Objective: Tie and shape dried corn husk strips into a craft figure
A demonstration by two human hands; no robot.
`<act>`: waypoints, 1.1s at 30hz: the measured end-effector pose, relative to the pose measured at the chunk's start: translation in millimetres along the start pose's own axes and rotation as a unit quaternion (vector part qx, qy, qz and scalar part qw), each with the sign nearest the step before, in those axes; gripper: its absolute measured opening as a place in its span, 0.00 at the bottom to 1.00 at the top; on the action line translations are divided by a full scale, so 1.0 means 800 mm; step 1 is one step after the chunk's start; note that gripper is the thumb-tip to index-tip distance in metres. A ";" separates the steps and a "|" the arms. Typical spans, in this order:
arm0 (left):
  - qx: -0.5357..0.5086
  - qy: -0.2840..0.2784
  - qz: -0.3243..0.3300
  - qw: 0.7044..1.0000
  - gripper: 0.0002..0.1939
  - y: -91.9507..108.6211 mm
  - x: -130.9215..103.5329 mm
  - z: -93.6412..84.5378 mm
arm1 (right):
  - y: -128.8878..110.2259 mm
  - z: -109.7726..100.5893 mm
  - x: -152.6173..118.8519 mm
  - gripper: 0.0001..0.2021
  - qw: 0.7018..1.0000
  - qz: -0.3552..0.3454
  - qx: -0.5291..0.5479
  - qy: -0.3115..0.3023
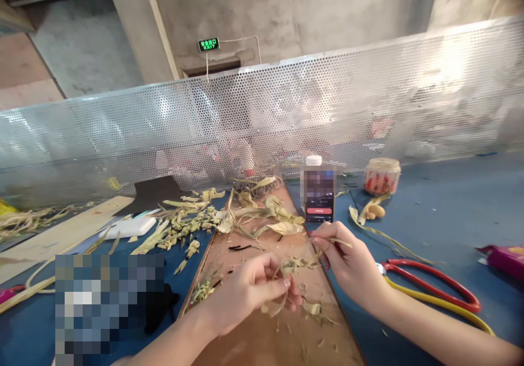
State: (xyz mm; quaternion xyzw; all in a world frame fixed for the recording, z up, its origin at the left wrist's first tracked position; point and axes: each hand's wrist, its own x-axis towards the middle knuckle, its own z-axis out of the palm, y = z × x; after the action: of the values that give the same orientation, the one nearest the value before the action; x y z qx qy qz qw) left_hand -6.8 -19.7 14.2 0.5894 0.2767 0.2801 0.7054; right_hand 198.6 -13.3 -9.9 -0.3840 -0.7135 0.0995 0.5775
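Above the near part of a brown board (245,349), my left hand (262,287) has its fingers curled together around a thin, pale green dried plant piece (297,265). My right hand (346,257) pinches the other end of this piece, over the board's right edge, with a thin stalk showing past its fingers. Small leaf scraps (313,307) lie on the board just beyond my left hand. Farther up the board are larger dried leaves (282,210) and a tangle of thin stems (256,189).
A phone (319,208) stands upright behind the board, before a white-capped bottle (313,160). Right of it are a jar (382,176) and red-and-yellow-handled pliers (434,281). Dried sprigs (184,227) and a white case (131,227) lie left. A perforated metal screen (229,120) spans the back.
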 end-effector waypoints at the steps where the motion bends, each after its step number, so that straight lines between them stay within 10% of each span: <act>1: -0.029 0.001 0.005 1.000 0.06 0.000 0.001 -0.001 | 0.001 0.000 0.000 0.04 1.000 -0.012 -0.010 0.005; 7: -0.010 0.054 -0.011 0.998 0.09 -0.006 0.003 -0.012 | 0.005 0.004 -0.002 0.03 0.998 -0.048 -0.042 0.006; 28: 0.254 0.172 0.041 0.951 0.11 0.011 -0.001 -0.012 | 0.004 -0.001 0.008 0.14 0.984 0.153 0.021 -0.088; 33: 0.273 0.177 0.064 0.943 0.10 0.011 0.001 -0.016 | 0.006 -0.003 0.009 0.27 0.988 -0.007 -0.143 0.057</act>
State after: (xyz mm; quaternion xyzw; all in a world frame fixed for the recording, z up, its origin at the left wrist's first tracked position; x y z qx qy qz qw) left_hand -15.7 -9.4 20.6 0.7167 0.4245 0.3384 0.4377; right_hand 202.7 -6.3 -6.5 -0.4625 -0.6891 -0.0302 0.5570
